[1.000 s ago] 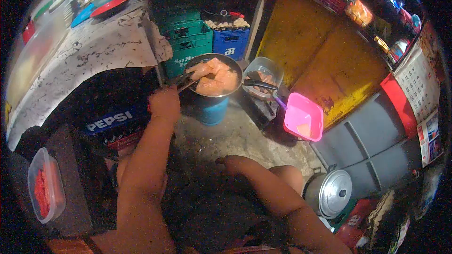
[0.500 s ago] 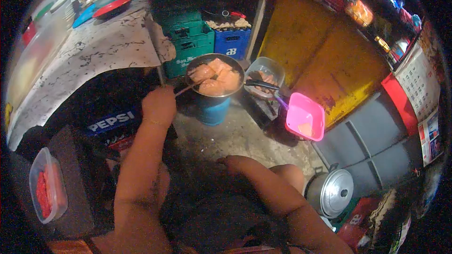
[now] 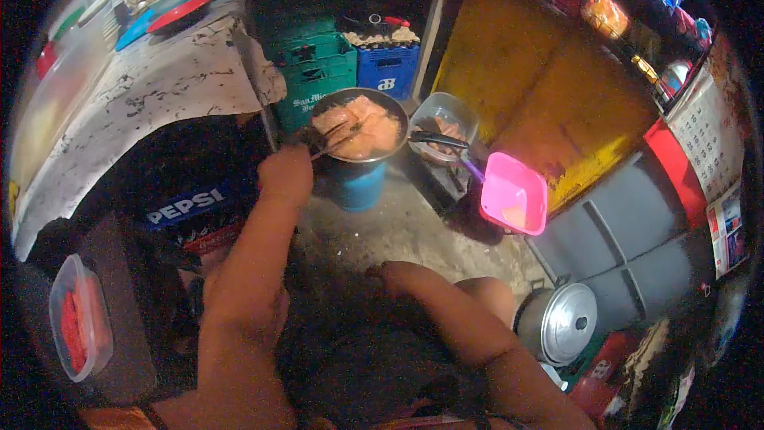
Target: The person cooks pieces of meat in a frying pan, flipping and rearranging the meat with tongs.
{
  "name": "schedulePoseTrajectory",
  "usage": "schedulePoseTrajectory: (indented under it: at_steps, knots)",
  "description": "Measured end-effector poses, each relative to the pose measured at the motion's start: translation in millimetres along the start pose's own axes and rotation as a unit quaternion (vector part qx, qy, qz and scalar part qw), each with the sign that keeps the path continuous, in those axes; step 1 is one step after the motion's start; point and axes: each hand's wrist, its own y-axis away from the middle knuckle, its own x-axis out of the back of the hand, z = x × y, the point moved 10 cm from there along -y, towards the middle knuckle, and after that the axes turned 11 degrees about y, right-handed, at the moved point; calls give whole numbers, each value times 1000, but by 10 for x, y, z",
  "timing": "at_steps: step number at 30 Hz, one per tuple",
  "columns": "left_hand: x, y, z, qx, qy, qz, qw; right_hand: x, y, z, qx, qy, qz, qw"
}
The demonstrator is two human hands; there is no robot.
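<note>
My left hand is closed around the handle of a thin cooking utensil, whose dark prongs reach over the frying pan. Whether it is a fork or tongs is not clear. Several orange-pink pieces of meat lie in the pan, which sits on top of a blue round base. The pan's black handle points right, over a clear plastic container with more pieces inside. Low near my knee, my right hand is bent and dark; its fingers are mostly hidden.
A pink plastic dipper with a purple handle stands right of the container. Nearer me is a lidded metal pot. Green crates and a blue crate stand behind the pan. At left are a counter and a tub of red food.
My left hand has moved right and slightly up, pushing the utensil further over the meat. The pieces in the pan have shifted. My right hand has stayed put.
</note>
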Motion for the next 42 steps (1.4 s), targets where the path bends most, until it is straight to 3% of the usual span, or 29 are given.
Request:
schedulePoseTrajectory:
  at_steps: [5,11,14,17,23,29,32,35,42]
  knots:
    - [-215,-27,154,-36,22,-16,999,223,176,-179,10,-19,-4,1000]
    - [-467,-152,231,-38,8,-20,999,-63,-71,36,6,-33,-9,999]
    - [-413,-114,321,-60,-3,-14,998,-306,-245,248,12,-25,3,1000]
    - [-349,-61,362,-92,-17,21,995,21,49,-28,-8,0,-43,999]
    - [-139,3,304,-95,-21,12,995,8,9,25,-6,12,19,1000]
    - [-117,-58,225,-77,-4,31,997,-157,-142,75,-23,-50,-86,995]
    - [-320,-164,245,-72,-5,14,997,-54,-96,4,19,-45,-15,999]
    - [-407,-199,274,-75,-3,1,997,0,-36,-14,-30,-11,-24,999]
    - [-223,-166,330,-71,-8,22,997,115,68,-88,16,-40,12,999]
